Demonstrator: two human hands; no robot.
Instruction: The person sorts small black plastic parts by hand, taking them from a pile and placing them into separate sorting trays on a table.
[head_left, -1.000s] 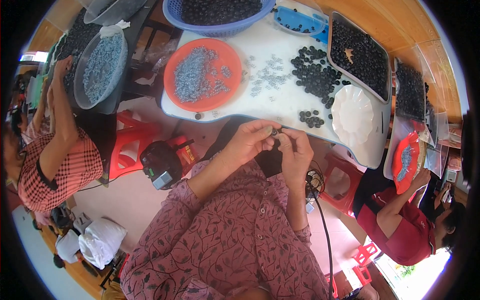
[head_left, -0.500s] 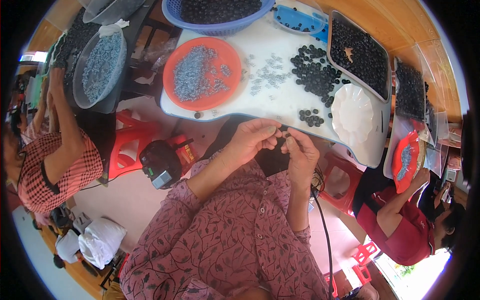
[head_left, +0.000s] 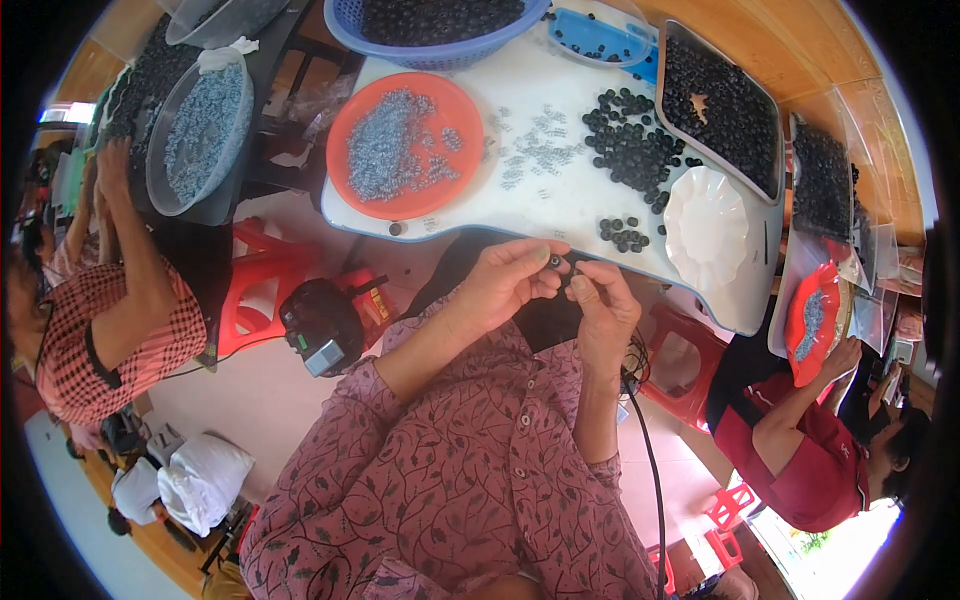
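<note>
Black bead (head_left: 553, 261) pinched by left hand (head_left: 508, 280), right hand (head_left: 600, 303) pinching its far side — a slip off the near worktop (head_left: 560, 215) edge could drop it.

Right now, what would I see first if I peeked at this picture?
Two hands meet in the middle: the left hand pinches a small black piece, and the right hand comes up against it. Just beyond, on the white table, sits a bright orange plate of tiny grey bits beside a scatter of black pieces.
</note>
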